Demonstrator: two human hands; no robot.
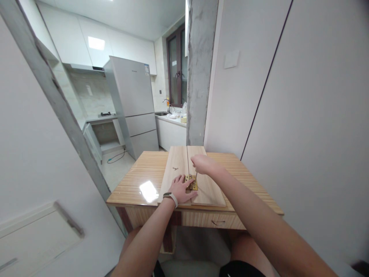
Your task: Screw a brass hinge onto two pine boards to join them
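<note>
Two pale wooden boards, the left board [175, 158] and the right board [211, 190], lie side by side on the table. A brass hinge [195, 187] spans the seam between them. My left hand [181, 189], with a band at the wrist, lies spread over the hinge and boards, its fingers partly covering the metal. Above the hinge's right leaf, my right hand [205, 164] is closed round what looks like a screwdriver [196, 176]; only its thin shaft shows, pointing down at the hinge. A few small screws [175, 168] rest on the left board.
The wood-grain table [129, 188] has a front drawer with a curved handle [218, 222]. A grey pillar [200, 77] and a white wall [302, 115] stand behind and to the right. Further back are a fridge [134, 92] and a sink counter [173, 130].
</note>
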